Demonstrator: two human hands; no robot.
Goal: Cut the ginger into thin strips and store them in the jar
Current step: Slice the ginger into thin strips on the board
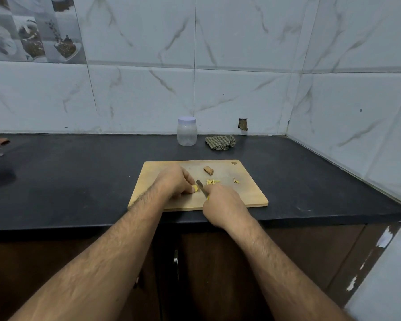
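Black counter (79, 181) carries wooden cutting board (248, 195). Left hand (174, 181) pinches ginger piece (195, 188) at its fingertips; right hand (225, 202) grips knife (200, 186), blade angled away, just right of ginger. Cut strips (213, 181) lie beyond right hand. Jar (187, 131) well beyond, lidded. Knife handle hidden; ginger's long axis unclear.

No readable text, labels, brands, numbers or signs anywhere. The jar (187, 131) behind the cutting board (248, 195) has a plain lid and clear unlabelled walls. The decorative wall tile (33, 28), far left and above the board, shows only pictures, no lettering. The checked cloth (220, 142) just right of the jar has only a pattern. The board itself is unmarked wood.
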